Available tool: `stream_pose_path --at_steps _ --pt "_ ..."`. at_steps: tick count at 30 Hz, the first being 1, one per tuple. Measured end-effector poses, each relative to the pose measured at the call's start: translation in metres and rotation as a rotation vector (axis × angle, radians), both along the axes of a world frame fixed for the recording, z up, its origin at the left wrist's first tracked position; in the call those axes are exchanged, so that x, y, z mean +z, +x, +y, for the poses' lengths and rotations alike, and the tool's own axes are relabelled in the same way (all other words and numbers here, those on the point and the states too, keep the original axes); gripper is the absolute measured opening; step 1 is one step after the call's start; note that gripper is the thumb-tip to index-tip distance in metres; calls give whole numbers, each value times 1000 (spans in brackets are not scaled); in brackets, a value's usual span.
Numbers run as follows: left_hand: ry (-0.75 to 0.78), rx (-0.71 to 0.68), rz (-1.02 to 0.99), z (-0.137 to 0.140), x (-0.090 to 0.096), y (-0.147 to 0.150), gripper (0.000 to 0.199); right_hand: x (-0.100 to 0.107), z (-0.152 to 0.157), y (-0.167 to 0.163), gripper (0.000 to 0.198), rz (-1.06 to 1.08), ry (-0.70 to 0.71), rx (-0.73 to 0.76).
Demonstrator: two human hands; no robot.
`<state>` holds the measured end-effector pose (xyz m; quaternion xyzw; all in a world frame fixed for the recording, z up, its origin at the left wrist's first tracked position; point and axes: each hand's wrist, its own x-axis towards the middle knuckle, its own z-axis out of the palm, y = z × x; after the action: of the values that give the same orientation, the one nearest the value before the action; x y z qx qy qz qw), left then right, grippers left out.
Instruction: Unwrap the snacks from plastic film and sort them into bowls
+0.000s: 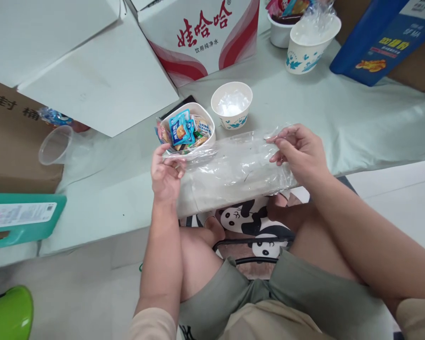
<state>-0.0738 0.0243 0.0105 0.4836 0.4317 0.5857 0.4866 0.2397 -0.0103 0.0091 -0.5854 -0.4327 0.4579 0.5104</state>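
Note:
A clear plastic bag (pixel 233 165) is stretched flat between my two hands over the table's front edge. My left hand (pixel 166 177) is closed on its left end, close to the near side of a white bowl (pixel 211 123). Small wrapped snacks (pixel 180 130) fill that bowl, a blue packet on top. At the bag's right end, my right hand (pixel 301 151) pinches the film between thumb and fingers. Just beyond the bag stands a paper cup (pixel 233 122) with a blue leaf print, holding crumpled clear plastic.
Behind are a white and red carton (pixel 201 42), another paper cup (pixel 302 61) stuffed with plastic, and a blue box (pixel 371 42). A clear plastic cup (pixel 56 146) lies tipped at left, near a green-handled box (pixel 24 219). Below the table edge is a panda-print stool (pixel 241 219).

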Motion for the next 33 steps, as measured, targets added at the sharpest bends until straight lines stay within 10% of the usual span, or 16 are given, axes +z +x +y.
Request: stream_pose_path --at_steps 8,15,20,25,28,33 --pt "-159 -207 47 -2 -16 15 65 -2 -2 5 25 189 263 -92" --pt "-277 -247 71 -22 -21 43 111 15 -7 18 28 350 221 -281" --pt "-497 -297 100 -26 -16 63 82 30 -18 21 31 391 134 -230" --pt "-262 -165 278 -13 -15 64 25 36 -29 23 32 347 257 -135" --pt "-131 -60 85 -8 -10 62 22 33 -35 35 26 248 309 -43" --pt "-175 -58 -185 -9 0 64 35 23 -41 49 26 -121 14 354"
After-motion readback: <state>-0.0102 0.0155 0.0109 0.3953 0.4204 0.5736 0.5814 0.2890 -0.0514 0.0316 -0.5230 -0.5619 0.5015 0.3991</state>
